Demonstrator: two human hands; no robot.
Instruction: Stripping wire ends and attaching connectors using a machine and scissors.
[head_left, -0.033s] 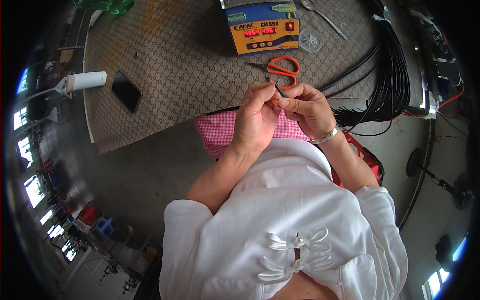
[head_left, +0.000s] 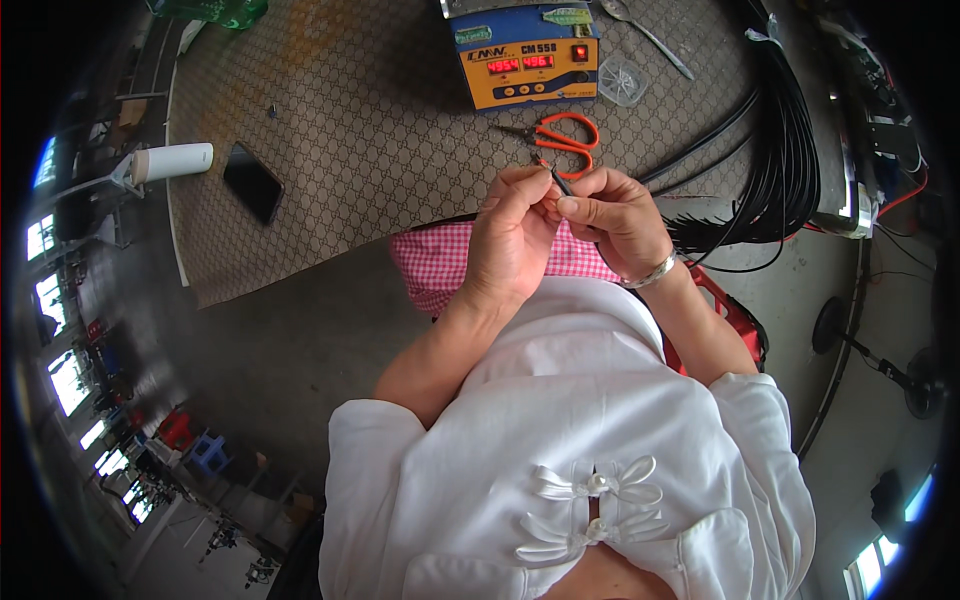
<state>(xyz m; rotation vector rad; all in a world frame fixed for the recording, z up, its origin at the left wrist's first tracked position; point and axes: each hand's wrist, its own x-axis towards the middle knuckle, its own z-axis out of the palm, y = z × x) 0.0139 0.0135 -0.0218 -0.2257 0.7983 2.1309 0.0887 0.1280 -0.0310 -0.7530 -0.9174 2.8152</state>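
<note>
Person in a white top with knot buttons, seated at the worktop, both forearms raised in front of the chest. Pink checked cloth on the lap, just under the hands.

Left hand and right hand meet at the near edge of the worktop, fingertips touching. Both sets of fingers are pinched closed on a thin black wire, its end poking up between the thumbs. Exact grip on the far side of the wire is hidden by the fingers. Silver bracelet on the right wrist.

Using the hands as landmark: just beyond them, orange-handled scissors lie flat on the patterned worktop cover, blades pointing left. To the right of the hands, a thick bundle of black cables curves along the worktop edge, loose ends fanning near the right wrist. Further beyond the hands, past the scissors, an orange and blue box unit with red digit displays. Just right of that unit, a small clear round dish and a metal tool.

Well to the left of the hands, a dark phone lies face up, and just beyond it a white cylinder on its side at the worktop's left edge. Far left corner, a green bottle, partly cut off.
</note>
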